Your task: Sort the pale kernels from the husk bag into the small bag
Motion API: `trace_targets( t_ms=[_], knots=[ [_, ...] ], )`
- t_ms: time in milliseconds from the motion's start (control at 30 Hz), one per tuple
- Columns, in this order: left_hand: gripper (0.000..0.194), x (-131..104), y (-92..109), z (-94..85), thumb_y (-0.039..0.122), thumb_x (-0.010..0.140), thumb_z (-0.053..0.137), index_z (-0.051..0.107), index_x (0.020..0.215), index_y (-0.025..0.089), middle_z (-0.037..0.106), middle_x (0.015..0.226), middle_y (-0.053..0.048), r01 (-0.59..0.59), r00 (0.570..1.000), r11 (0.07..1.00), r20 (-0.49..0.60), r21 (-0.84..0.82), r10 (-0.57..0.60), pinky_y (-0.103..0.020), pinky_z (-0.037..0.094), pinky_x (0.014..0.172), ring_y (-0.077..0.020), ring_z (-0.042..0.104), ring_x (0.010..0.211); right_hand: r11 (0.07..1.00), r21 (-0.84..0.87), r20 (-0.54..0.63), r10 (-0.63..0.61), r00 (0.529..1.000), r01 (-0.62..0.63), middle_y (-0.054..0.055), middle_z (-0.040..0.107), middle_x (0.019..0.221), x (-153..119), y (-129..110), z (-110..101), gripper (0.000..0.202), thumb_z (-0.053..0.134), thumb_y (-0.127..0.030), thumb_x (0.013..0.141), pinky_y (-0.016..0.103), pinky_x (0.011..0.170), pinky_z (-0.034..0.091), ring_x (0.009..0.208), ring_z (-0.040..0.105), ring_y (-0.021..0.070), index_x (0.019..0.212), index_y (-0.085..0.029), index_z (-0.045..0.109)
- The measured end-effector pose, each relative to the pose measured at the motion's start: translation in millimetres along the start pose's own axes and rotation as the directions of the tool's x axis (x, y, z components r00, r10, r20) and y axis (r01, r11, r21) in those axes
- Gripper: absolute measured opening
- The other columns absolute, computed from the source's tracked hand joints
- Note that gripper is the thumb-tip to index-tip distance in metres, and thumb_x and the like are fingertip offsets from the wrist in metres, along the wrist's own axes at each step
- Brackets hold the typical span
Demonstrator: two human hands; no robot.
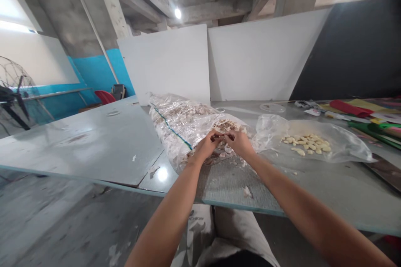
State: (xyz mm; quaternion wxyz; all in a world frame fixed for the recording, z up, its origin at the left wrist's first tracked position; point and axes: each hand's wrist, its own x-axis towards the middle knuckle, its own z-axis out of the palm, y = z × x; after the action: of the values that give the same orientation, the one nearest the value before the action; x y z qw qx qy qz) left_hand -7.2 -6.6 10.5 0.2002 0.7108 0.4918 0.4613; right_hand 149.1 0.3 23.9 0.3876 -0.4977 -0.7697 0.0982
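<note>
So the left hand (207,145) and right hand (240,142) are meeting over the flaky peelings (228,126) at the big clear bag (175,123), fingers curling in narrow, though I can't tell what they're pinching. Pale cloves (310,144) are sitting in a smaller clear bag (344,144) off to the right, and white panels (250,60) are standing behind everything.

No legible text. Lower centre of frame, below the table edge: one line of dark lettering (196,218) on a pale surface (200,233); too small and blurred to read with certainty.
</note>
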Motion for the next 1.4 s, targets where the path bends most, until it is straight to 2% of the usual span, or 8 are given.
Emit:
trace_targets(
  t_ms=[267, 500, 633, 800, 1000, 1200, 1300, 1400],
  knots=[
    [0.024, 0.5, 1.9, -1.3, 0.04, 0.076, 0.054, 0.06, 0.093, 0.023, 0.061, 0.08, 0.0, 0.015, 1.0, 0.999, 0.005, -0.048, -0.014, -0.022, 0.04, 0.064, -0.0131, 0.054, 0.071, 0.999, 0.011, 0.039, -0.047, 0.998, 0.046, 0.0, 0.061, 0.058, 1.5, 5.3, 2.1, 0.029, 0.045, -0.028, 0.077, 0.021, 0.05, 0.032, 0.05, 0.05, 0.0115, 0.094, -0.021, 0.068],
    [0.028, 5.0, -7.5, 2.8, 0.042, 0.079, 0.05, 0.058, 0.095, 0.02, 0.055, 0.067, 0.003, -0.005, 0.995, 0.981, 0.093, -0.196, 0.024, -0.02, 0.038, 0.054, -0.0085, 0.047, 0.055, 0.988, -0.125, 0.071, -0.081, 0.994, 0.089, 0.0, 0.061, 0.061, 2.4, 6.0, 0.0, 0.023, 0.046, -0.027, 0.076, 0.02, 0.05, 0.027, 0.052, 0.048, 0.0108, 0.084, -0.021, 0.067],
    [0.029, 6.4, -9.5, 4.8, 0.043, 0.079, 0.049, 0.057, 0.093, 0.019, 0.052, 0.065, 0.003, -0.008, 0.991, 0.967, 0.129, -0.256, 0.042, -0.019, 0.037, 0.051, -0.0076, 0.045, 0.053, 0.973, -0.188, 0.071, -0.125, 0.99, 0.136, 0.003, 0.062, 0.067, -0.3, 3.4, -1.5, 0.02, 0.046, -0.026, 0.077, 0.021, 0.051, 0.026, 0.056, 0.049, 0.0117, 0.084, -0.02, 0.064],
    [0.031, 3.4, -5.7, 4.9, 0.045, 0.078, 0.051, 0.053, 0.095, 0.019, 0.054, 0.064, 0.003, 0.006, 0.993, 0.957, 0.115, -0.289, 0.029, -0.019, 0.038, 0.052, -0.0073, 0.046, 0.052, 0.962, -0.228, 0.077, -0.138, 0.987, 0.153, 0.003, 0.061, 0.069, -2.0, -0.5, -2.7, 0.017, 0.046, -0.024, 0.077, 0.021, 0.052, 0.026, 0.057, 0.048, 0.0116, 0.084, -0.02, 0.061],
    [0.032, 1.9, -3.3, 4.6, 0.045, 0.075, 0.055, 0.05, 0.093, 0.02, 0.056, 0.065, 0.003, 0.027, 0.993, 0.953, 0.121, -0.302, 0.01, -0.02, 0.038, 0.051, -0.0074, 0.048, 0.05, 0.969, -0.178, 0.05, -0.163, 0.985, 0.17, 0.003, 0.063, 0.074, 0.4, 3.4, -1.9, 0.019, 0.046, -0.02, 0.075, 0.02, 0.054, 0.029, 0.062, 0.051, 0.012, 0.083, -0.02, 0.063],
    [0.035, 6.1, -3.9, 4.9, 0.047, 0.074, 0.055, 0.048, 0.093, 0.018, 0.05, 0.058, 0.005, 0.083, 0.991, 0.892, 0.135, -0.445, -0.025, -0.02, 0.036, 0.048, -0.0073, 0.045, 0.046, 0.991, -0.048, 0.04, -0.124, 0.992, 0.125, 0.001, 0.063, 0.065, -1.3, 3.2, -4.1, 0.026, 0.045, -0.027, 0.078, 0.02, 0.052, 0.031, 0.056, 0.051, 0.0117, 0.092, -0.022, 0.066],
    [0.036, 8.4, -5.8, 5.5, 0.047, 0.072, 0.057, 0.049, 0.093, 0.018, 0.051, 0.061, 0.005, 0.115, 0.991, 0.866, 0.122, -0.487, -0.064, -0.021, 0.034, 0.047, -0.0071, 0.043, 0.046, 0.989, -0.033, 0.013, -0.143, 0.99, 0.143, 0.001, 0.064, 0.068, -2.0, 1.3, -3.9, 0.028, 0.046, -0.027, 0.077, 0.02, 0.053, 0.032, 0.057, 0.052, 0.0116, 0.096, -0.023, 0.066],
    [0.034, 9.1, -6.6, 6.1, 0.045, 0.072, 0.058, 0.05, 0.091, 0.018, 0.051, 0.059, 0.005, 0.118, 0.988, 0.843, 0.143, -0.524, -0.049, -0.021, 0.034, 0.047, -0.0072, 0.044, 0.046, 0.991, -0.03, 0.008, -0.129, 0.992, 0.129, 0.0, 0.063, 0.065, -1.1, 1.6, -3.1, 0.027, 0.046, -0.027, 0.077, 0.02, 0.052, 0.032, 0.055, 0.051, 0.0113, 0.094, -0.023, 0.067]
  ],
)
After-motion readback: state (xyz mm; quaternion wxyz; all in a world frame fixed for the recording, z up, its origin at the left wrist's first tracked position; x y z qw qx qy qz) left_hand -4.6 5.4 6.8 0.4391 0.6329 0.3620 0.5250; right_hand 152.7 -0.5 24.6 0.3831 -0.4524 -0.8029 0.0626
